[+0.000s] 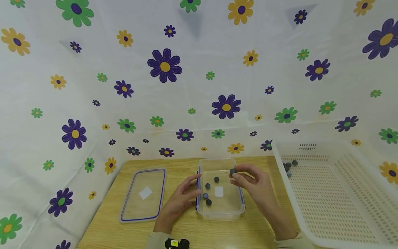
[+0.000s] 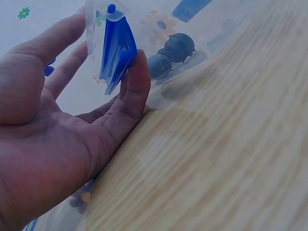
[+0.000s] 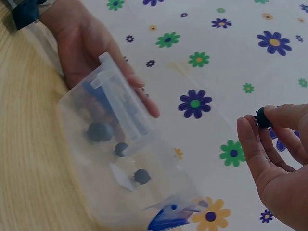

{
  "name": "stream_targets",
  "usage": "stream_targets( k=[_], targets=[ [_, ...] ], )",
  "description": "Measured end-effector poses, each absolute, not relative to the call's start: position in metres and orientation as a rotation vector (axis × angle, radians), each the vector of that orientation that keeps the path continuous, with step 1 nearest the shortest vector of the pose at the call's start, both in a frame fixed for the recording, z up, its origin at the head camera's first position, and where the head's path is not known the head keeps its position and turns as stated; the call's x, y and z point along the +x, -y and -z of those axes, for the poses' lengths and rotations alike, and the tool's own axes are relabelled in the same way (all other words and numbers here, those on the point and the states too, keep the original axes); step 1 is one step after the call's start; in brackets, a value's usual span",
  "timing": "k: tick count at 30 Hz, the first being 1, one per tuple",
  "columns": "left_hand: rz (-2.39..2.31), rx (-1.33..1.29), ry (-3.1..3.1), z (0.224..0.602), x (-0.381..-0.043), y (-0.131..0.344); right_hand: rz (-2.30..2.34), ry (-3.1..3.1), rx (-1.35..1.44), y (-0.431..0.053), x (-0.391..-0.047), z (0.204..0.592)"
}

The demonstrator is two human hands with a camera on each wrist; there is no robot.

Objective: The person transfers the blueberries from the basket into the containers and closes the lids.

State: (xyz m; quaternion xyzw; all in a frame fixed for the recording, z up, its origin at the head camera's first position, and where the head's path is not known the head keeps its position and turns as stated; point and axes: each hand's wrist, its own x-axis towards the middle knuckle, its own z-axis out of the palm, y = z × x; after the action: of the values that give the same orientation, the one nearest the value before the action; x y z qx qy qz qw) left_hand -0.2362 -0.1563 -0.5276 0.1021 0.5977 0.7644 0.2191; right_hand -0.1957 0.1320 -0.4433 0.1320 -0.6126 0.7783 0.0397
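In the head view a clear plastic container [image 1: 221, 211] stands on the wooden table, several blueberries [image 1: 207, 186] lying on its floor around a white square label [image 1: 219, 191]. My right hand [image 1: 255, 183] pinches one more blueberry [image 3: 263, 118] between thumb and fingertips, held above the container's right side. My left hand [image 1: 178, 202] rests against the container's left wall with loosely bent fingers. Seen from the left wrist, those fingers [image 2: 137, 84] touch the wall beside a blue locking clip [image 2: 117, 53].
To the left lies a clear lid [image 1: 143, 194] with a blue seal and a white label. A white perforated basket [image 1: 342, 193] stands at the right, with several blueberries [image 1: 288, 165] gathered in its far left corner. Flower-patterned sheeting [image 1: 199, 93] hangs behind the table.
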Motion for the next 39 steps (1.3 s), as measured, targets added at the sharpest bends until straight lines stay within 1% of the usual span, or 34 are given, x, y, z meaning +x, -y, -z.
stream_targets(
  k=[6,16,21,28,35,39],
  targets=[
    [-2.114,0.287,-1.66,0.526,-0.237,0.158,-2.39,1.89,0.35,-0.122,-0.198,0.458],
    [-2.131,0.262,-1.648,0.528,-0.237,0.159,-2.358,1.97,0.375,-0.108,-0.199,0.48],
    [-2.127,0.259,-1.639,0.528,-0.236,0.159,-2.338,2.01,0.345,-0.107,-0.198,0.48],
    [-2.13,0.264,-1.646,0.527,-0.236,0.158,-2.315,2.039,0.377,-0.108,-0.198,0.479],
    [-2.124,0.266,-1.649,0.527,-0.235,0.156,-2.288,2.079,0.319,-0.109,-0.197,0.477],
    [-2.124,0.274,-1.655,0.527,-0.236,0.155,-2.291,2.071,0.342,-0.11,-0.196,0.476]
  ],
)
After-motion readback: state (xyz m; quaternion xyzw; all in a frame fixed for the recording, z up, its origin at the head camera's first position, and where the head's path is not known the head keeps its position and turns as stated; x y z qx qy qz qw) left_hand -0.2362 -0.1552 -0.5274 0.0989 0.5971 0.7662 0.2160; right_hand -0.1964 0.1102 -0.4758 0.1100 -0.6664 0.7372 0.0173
